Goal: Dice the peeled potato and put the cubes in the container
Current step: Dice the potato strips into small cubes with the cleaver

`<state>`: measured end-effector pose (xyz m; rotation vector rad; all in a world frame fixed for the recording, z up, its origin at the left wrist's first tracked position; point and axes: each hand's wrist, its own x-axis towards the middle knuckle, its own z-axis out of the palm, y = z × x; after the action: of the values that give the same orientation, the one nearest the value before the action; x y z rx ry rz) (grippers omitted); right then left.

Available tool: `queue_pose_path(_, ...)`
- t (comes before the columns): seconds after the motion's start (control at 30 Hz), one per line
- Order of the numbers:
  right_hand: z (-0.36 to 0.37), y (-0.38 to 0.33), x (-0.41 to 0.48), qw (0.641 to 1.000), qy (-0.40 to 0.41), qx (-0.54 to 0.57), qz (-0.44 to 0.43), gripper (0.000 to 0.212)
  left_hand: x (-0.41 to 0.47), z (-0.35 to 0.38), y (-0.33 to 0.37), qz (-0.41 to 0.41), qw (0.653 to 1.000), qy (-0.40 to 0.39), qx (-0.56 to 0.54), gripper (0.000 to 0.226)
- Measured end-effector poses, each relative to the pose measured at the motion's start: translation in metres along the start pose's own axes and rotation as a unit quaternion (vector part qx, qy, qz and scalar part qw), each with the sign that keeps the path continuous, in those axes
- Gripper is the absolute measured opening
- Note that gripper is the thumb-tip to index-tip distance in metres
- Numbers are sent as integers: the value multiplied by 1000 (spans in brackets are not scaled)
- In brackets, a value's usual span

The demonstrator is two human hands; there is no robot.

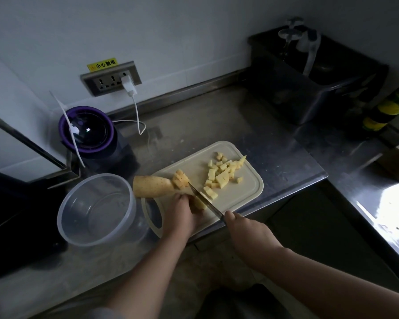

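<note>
- Step in hand: dicing. The potato (152, 186) lay across the left end of the board (247, 192), its uncut end reaching past the board edge towards the container (97, 208).
- The left hand (180, 212) pressed down on the potato, fingers curled over it just beside the blade.
- The right hand (247, 229) was clenched round the handle of the knife (205, 201). The blade ran diagonally, with its tip at the potato's scored end.
- The cubes (219, 176) lay scattered on the far right of the board, well apart from the container, which held none.
- Judged progress: under half done, since most of the potato was uncut and no cubes had been transferred.
- The next move probably called for a downward cut through the scored end, with the left fingertips kept clear of the edge.
- The container stood on the counter (217, 125) against the board's left end, and nothing blocked the way to it.
- Surroundings: a purple-rimmed appliance (85, 130) stood behind the container. A wall socket (111, 79) carried a white plug and cable (137, 116). A dark sink (309, 88) occupied the far right.
</note>
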<state>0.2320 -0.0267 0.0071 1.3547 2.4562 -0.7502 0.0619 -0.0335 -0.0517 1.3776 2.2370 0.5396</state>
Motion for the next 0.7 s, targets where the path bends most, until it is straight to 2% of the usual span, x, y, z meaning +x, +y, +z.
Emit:
queue_pose_path(0.2,5,-5,11,1000,0,-4,10,50,0,-2,3,-6,1000,0,21,44)
queue_pose_path(0.33,1,4,10,1000,16,7,18,41,0,-3,5,-11,1000,-16,16,46)
queue_pose_path(0.57,-31,34,5,998,53,-35,-4,34,9,5,17,-21,999,-44,-11,24)
queue_pose_path(0.7,-48,50,8,995,96,-11,26,30,18,9,27,-27,998,-46,-43,37)
